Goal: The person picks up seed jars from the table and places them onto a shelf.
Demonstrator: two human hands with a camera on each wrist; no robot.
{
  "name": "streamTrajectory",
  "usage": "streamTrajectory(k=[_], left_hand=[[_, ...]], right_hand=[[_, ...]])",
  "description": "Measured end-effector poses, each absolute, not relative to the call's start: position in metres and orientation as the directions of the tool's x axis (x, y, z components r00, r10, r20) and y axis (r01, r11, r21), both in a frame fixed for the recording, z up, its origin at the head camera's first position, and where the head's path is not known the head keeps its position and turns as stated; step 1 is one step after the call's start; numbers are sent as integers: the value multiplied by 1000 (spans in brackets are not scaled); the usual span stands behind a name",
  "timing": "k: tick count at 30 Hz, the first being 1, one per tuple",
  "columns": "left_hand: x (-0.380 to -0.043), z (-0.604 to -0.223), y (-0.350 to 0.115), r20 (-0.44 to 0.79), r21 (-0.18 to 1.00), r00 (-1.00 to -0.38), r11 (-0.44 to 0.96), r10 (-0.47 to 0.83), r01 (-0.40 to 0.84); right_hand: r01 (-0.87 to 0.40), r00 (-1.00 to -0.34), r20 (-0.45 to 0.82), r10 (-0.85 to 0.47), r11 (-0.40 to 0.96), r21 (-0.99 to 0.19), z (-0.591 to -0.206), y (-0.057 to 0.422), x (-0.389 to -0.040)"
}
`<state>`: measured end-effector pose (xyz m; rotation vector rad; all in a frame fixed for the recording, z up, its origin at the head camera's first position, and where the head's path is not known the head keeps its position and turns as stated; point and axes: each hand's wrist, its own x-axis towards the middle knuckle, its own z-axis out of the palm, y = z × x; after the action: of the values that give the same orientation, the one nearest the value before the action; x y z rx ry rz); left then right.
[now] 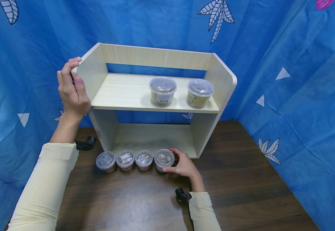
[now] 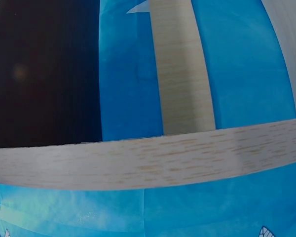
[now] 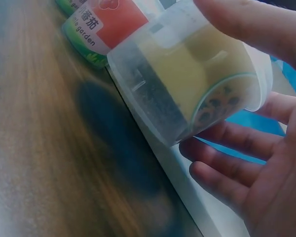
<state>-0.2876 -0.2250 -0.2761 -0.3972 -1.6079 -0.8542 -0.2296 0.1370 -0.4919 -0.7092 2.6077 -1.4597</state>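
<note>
My left hand [image 1: 72, 89] grips the upper front edge of the left side panel of a pale two-tier wooden shelf [image 1: 155, 56], thumb on the inner side. With thumb and fingers, my right hand [image 1: 184, 165] holds a clear lidded plastic cup [image 1: 164, 157] in front of the shelf's bottom board. The right wrist view shows that cup [image 3: 187, 74] tilted, with yellowish contents and a round printed label. To its left stand three smaller lidded cups in a row; one of them [image 3: 96, 29] shows a red and green label. The left wrist view has only shelf panels, no fingers.
Two larger lidded tubs with yellow contents, a left one [image 1: 163, 92] and a right one [image 1: 199, 93], stand on the upper board. The shelf rests on a dark wooden table [image 1: 242, 179]. Blue patterned cloth [image 1: 294, 80] hangs behind and at both sides.
</note>
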Motion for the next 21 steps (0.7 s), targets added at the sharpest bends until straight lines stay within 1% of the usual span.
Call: streamTrajectory(k=[10, 21], left_hand=[[-288, -277, -225, 952, 306, -232, 671, -201, 676], [-289, -276, -225, 952, 304, -227, 671, -203, 676]], right_hand=[[-365, -893, 186, -411, 415, -834, -485, 138, -228], [-396, -890, 234, -390, 411, -821, -473, 138, -224]])
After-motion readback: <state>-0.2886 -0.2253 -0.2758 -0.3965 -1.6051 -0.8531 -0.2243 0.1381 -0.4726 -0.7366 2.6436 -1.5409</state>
